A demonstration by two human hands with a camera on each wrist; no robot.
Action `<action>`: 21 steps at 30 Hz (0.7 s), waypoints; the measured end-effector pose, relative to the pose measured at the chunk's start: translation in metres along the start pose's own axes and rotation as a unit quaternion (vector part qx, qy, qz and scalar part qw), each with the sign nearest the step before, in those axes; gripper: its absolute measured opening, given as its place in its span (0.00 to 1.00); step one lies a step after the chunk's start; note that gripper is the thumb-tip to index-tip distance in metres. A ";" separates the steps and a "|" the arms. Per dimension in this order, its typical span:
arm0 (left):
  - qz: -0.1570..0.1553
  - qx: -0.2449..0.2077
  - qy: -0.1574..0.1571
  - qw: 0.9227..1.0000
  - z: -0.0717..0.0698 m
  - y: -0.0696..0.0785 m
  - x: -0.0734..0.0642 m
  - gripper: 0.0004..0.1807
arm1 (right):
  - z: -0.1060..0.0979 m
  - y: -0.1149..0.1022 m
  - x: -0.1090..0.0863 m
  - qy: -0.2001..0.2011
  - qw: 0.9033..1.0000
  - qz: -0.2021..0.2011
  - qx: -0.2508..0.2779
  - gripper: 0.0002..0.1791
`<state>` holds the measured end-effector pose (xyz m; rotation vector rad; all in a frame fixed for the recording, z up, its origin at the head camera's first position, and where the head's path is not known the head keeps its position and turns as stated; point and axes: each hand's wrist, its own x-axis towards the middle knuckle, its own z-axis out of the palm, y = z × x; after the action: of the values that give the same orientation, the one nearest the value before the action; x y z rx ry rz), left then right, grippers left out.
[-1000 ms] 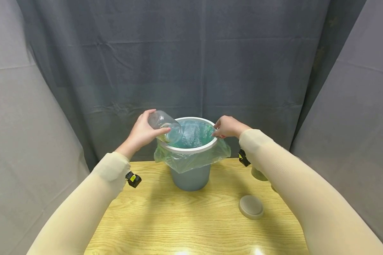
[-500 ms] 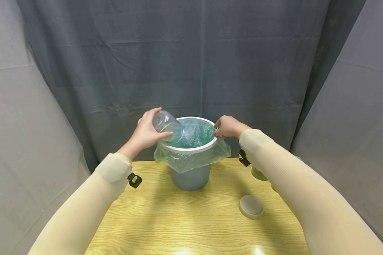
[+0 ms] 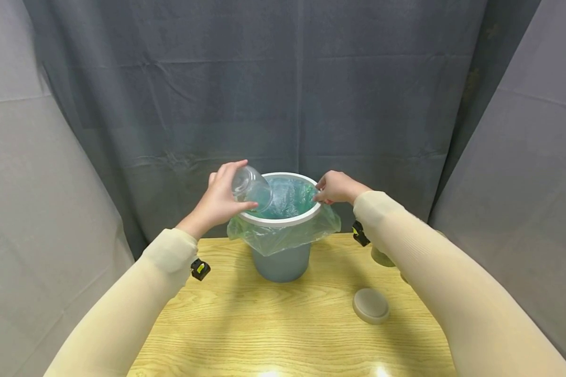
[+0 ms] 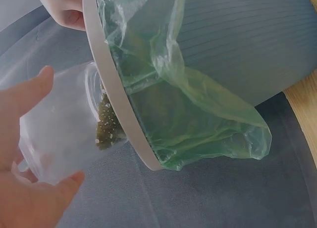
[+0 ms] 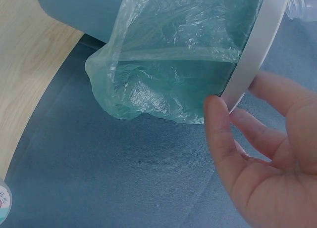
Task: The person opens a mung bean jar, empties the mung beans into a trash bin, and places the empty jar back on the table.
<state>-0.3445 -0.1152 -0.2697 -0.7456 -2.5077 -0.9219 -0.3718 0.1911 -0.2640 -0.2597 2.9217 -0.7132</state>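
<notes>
My left hand [image 3: 219, 199] grips a clear plastic jar [image 3: 252, 186] around its side, fingers above and thumb below. The jar is tipped, its mouth over the left side of a grey bin [image 3: 282, 268]. In the left wrist view, dark crumbly matter with pale specks [image 4: 108, 121] lies at the jar's mouth, partly hidden by the bin's white rim [image 4: 111, 84]. A thin green plastic bag [image 3: 283, 238] lines the bin and hangs over its outside. On the opposite side my right hand [image 3: 338, 187] pinches the rim [image 5: 250, 52] and the bag's edge between thumb and fingers.
A round beige lid-like disc [image 3: 371, 306] lies on the wooden table [image 3: 264, 330], front right of the bin. Partly behind my right sleeve stands an olive-coloured object [image 3: 382, 257]. Grey curtains [image 3: 217, 104] hang behind and at both sides.
My left hand has moved a little to the right and tipped the jar further over the bin. Less matter shows inside the jar in the head view. The right hand stays still.
</notes>
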 end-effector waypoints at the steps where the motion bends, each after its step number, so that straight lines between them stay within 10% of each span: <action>1: 0.004 0.002 0.000 1.000 0.000 0.000 0.000 0.54 | 0.000 0.000 0.000 0.000 1.000 -0.001 -0.001 0.29; 21: 0.143 0.089 -0.035 0.985 0.000 -0.003 -0.002 0.54 | -0.001 0.001 0.000 0.002 1.000 -0.001 -0.003 0.29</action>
<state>-0.3444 -0.1177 -0.2719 -1.0572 -2.4165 -0.5744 -0.3719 0.1923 -0.2638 -0.2609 2.9282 -0.7060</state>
